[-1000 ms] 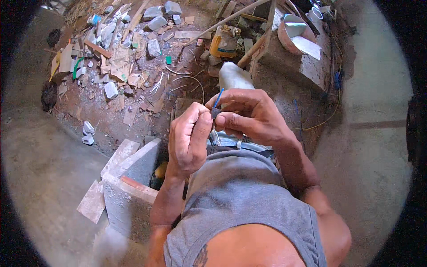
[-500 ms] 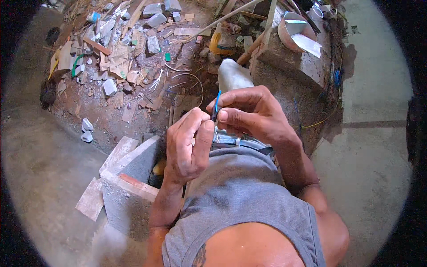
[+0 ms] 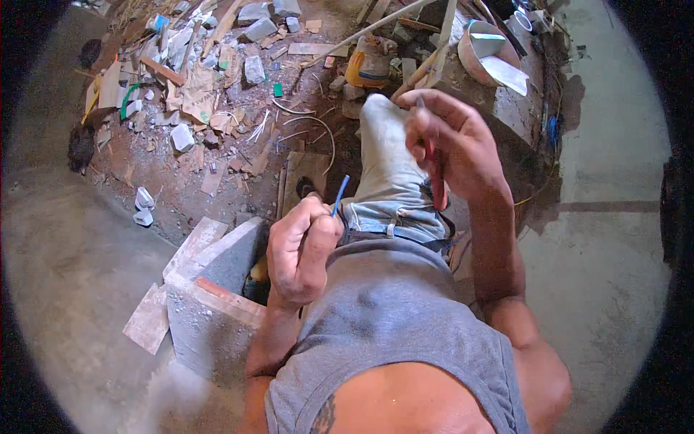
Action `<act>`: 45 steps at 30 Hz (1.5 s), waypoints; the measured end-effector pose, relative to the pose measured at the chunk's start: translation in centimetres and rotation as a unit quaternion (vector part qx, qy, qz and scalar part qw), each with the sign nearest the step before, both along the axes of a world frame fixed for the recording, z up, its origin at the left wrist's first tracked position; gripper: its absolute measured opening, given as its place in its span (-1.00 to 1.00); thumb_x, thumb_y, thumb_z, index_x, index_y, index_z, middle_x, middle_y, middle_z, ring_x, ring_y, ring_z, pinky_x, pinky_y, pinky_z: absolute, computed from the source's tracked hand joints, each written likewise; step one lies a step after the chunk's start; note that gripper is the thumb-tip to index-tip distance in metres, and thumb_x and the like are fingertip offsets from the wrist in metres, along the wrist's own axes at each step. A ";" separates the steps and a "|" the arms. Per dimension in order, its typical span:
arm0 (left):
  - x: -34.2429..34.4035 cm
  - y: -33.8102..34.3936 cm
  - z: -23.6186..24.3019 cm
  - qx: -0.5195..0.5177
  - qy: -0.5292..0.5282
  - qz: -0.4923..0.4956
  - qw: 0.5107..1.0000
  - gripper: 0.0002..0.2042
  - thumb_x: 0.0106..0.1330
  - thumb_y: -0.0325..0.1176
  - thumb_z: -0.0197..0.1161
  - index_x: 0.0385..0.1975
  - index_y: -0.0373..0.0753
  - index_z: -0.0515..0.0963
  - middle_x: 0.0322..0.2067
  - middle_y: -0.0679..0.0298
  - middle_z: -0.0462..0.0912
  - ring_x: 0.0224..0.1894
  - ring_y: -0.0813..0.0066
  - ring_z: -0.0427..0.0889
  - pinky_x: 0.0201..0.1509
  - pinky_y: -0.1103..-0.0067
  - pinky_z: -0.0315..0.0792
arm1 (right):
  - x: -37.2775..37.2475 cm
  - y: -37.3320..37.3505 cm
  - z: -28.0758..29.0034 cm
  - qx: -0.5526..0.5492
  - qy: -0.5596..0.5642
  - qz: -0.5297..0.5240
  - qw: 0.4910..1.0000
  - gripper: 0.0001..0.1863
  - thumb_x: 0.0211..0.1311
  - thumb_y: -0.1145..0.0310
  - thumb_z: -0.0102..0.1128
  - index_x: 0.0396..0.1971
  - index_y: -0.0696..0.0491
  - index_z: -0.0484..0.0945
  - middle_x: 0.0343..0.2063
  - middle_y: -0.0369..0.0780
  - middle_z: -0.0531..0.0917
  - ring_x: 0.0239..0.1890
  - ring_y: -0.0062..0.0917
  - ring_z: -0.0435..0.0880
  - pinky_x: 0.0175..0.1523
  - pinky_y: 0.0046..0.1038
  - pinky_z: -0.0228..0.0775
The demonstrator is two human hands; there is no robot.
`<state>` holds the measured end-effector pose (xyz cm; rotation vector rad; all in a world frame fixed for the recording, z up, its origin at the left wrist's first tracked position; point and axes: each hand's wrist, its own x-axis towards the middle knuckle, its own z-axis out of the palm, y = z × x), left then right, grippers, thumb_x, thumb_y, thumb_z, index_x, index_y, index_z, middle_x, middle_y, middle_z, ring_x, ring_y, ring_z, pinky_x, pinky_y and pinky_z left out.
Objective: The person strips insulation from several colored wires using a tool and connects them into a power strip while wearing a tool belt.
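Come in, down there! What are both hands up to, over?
Left hand pinching blue wire, end sticking up. Right hand raised apart, gripping red object, partly hidden. Rubble on ground beyond, not between hands.

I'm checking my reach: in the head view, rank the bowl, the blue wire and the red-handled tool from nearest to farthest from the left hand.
1. Blue wire: pinched in the left hand.
2. Red-handled tool: off to the right, in the right hand.
3. Bowl: farthest, at the upper right.
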<state>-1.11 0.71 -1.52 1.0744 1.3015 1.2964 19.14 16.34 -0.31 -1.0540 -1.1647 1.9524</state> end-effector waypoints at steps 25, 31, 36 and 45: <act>-0.2 0.4 0.6 -0.123 -0.338 -0.104 0.927 -0.67 0.48 -0.14 0.08 -0.37 -0.32 0.46 -0.54 0.35 0.40 -0.47 0.56 0.36 -0.31 0.61 0.26 | -4.2 -3.6 -1.7 -0.194 0.226 0.174 0.939 -0.89 0.22 0.40 0.25 -0.35 0.13 0.61 -0.53 -0.28 0.63 -0.64 -0.73 0.46 -0.64 -0.66 0.19; -1.1 1.6 0.7 -0.001 0.092 -0.097 0.991 -0.70 0.46 -0.21 0.14 -0.42 -0.34 0.47 -0.54 0.29 0.42 -0.51 0.54 0.36 -0.41 0.60 0.26 | -5.1 -4.5 -2.8 -0.221 0.092 0.143 0.960 -0.89 0.24 0.39 0.15 -0.40 0.12 0.53 -0.62 -0.36 0.49 -0.65 -0.76 0.38 -0.63 -0.70 0.11; -0.5 1.1 -0.4 -0.007 0.091 -0.022 0.996 -0.76 0.41 -0.31 0.13 -0.46 -0.34 0.45 -0.62 0.29 0.35 -0.54 0.54 0.33 -0.46 0.57 0.23 | -4.0 -4.3 -1.0 0.011 -0.026 0.053 0.998 -0.78 0.28 0.34 0.29 -0.13 0.11 0.62 -0.59 -0.41 0.57 -0.69 -0.83 0.40 -0.69 -0.64 0.23; 0.6 1.7 0.2 0.008 0.186 -0.016 0.982 -0.71 0.41 -0.30 0.16 -0.54 -0.33 0.41 -0.64 0.19 0.39 -0.61 0.45 0.35 -0.51 0.50 0.23 | -3.4 -3.8 -1.9 -0.026 0.021 0.113 0.993 -0.83 0.28 0.29 0.31 -0.30 0.08 0.60 -0.60 -0.40 0.55 -0.66 -0.82 0.38 -0.62 -0.67 0.14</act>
